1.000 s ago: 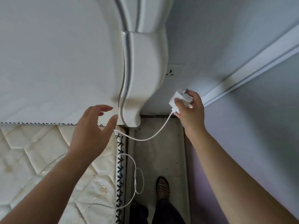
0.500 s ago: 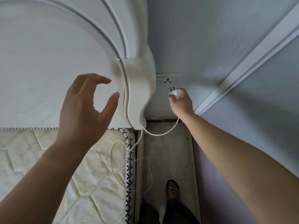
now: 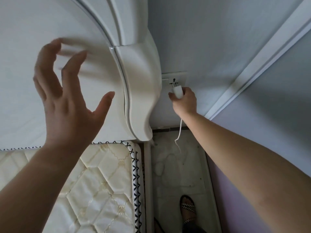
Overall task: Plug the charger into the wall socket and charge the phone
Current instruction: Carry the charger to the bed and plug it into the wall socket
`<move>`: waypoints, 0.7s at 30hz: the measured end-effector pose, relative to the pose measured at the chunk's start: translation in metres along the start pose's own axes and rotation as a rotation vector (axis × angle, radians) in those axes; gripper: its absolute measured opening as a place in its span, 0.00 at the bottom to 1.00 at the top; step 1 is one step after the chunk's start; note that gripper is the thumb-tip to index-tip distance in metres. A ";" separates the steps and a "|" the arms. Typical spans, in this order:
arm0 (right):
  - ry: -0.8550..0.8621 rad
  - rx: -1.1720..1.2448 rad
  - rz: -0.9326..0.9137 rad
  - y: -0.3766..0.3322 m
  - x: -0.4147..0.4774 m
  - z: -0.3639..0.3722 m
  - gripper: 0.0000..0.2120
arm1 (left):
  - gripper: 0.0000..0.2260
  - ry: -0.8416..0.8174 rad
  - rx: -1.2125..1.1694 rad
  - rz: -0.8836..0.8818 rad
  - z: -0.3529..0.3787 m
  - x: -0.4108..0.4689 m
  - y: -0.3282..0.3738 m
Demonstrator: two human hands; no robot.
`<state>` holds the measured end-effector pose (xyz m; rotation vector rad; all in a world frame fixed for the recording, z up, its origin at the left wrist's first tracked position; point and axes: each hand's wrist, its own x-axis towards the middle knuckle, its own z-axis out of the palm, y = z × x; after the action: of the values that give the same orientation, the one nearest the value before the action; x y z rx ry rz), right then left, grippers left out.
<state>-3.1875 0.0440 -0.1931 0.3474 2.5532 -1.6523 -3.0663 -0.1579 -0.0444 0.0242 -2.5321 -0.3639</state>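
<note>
A white wall socket sits low on the grey wall, just right of the headboard. My right hand grips the white charger, whose two metal prongs point up at the socket's holes and touch or nearly touch them. The charger's white cable hangs down from my fist toward the floor. My left hand hovers with fingers spread in front of the headboard, holding nothing. No phone is in view.
A white curved headboard stands left of the socket, partly covering its plate. A cream quilted mattress lies below. A narrow floor gap with my sandalled foot runs between bed and right wall.
My right hand has carried the charger up to the socket, prongs now at the holes. My left hand rose and spread wider before the headboard. The cable now hangs straighter.
</note>
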 end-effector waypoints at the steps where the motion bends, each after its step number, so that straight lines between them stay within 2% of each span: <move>1: 0.001 0.006 -0.013 0.000 0.000 -0.001 0.14 | 0.26 0.004 0.010 0.016 0.003 0.000 -0.003; 6: 0.062 0.038 0.020 0.006 -0.006 0.000 0.16 | 0.30 0.046 0.068 0.134 0.020 -0.001 -0.014; 11: 0.195 0.120 0.006 0.003 -0.011 0.017 0.10 | 0.33 0.011 0.097 0.091 0.031 0.000 -0.024; 15: 0.252 0.135 -0.007 0.003 -0.011 0.028 0.06 | 0.32 0.057 0.125 0.109 0.035 0.001 -0.024; 18: 0.286 0.111 -0.033 0.003 -0.009 0.032 0.07 | 0.33 0.057 0.140 0.105 0.038 0.001 -0.026; 21: 0.292 0.038 -0.078 0.005 -0.007 0.035 0.12 | 0.34 0.006 0.145 0.082 0.038 0.002 -0.030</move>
<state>-3.1818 0.0131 -0.2106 0.5357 2.7755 -1.7995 -3.0909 -0.1769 -0.0815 -0.0232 -2.5394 -0.1475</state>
